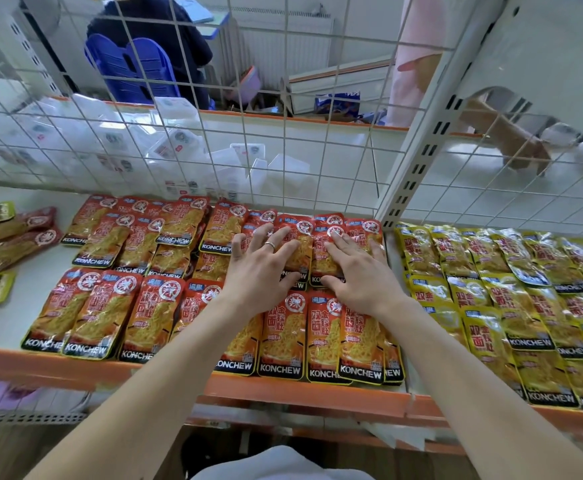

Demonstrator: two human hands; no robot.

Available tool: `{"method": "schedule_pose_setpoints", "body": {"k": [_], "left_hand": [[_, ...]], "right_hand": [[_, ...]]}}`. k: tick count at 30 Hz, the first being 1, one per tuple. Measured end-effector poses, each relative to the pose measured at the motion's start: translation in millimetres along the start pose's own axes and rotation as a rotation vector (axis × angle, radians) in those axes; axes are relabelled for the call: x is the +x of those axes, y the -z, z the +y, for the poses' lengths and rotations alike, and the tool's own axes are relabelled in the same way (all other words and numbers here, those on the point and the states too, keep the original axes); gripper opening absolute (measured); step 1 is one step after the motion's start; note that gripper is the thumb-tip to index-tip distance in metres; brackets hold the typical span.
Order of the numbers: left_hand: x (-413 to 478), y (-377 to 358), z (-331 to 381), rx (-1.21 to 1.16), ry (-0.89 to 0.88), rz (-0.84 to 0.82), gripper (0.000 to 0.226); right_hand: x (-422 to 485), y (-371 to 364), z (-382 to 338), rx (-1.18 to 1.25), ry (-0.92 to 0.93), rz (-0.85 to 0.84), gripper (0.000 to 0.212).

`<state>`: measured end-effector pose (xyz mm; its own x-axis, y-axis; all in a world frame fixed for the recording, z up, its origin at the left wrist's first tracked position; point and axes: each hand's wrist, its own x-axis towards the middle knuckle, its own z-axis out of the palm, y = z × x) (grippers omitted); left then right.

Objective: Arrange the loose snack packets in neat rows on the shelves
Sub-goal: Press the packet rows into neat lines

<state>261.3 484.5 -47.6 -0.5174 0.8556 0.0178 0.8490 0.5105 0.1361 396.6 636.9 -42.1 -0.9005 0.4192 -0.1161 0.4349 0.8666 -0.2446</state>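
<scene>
Red snack packets (285, 336) lie in rows beside the shelf post (421, 140); left hand (259, 271) and right hand (359, 271) press flat, fingers spread, on the back row.

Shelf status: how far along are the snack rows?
Done: front red row and yellow packets lie in rows. In hand: left hand and right hand press flat on back-row red packets. To do: back-left red packets overlap crookedly; brown packets at far left lie askew.

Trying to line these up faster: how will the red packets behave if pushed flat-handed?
Probably slippery: the red packets have glossy film and overlap, so they would likely slide over each other. Likely soft rather than stiff, since their faces look wrinkled. Flat, so unlikely to roll.
</scene>
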Motion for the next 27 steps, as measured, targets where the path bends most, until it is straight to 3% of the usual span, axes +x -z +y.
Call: {"method": "schedule_pose_setpoints", "body": {"k": [4,12,27], "left_hand": [[-1,3,1,-0.022,0.009,-0.008,0.058],[-37,11,-6,-0.131,0.077,0.114,0.054],[-149,58,-118,-0.11,0.298,0.334,0.058]], "right_hand": [[0,2,-2,0.022,0.005,0.011,0.07],[-14,-3,-26,0.255,0.095,0.207,0.058],[-9,5,-192,0.22,0.317,0.255,0.063]]}}
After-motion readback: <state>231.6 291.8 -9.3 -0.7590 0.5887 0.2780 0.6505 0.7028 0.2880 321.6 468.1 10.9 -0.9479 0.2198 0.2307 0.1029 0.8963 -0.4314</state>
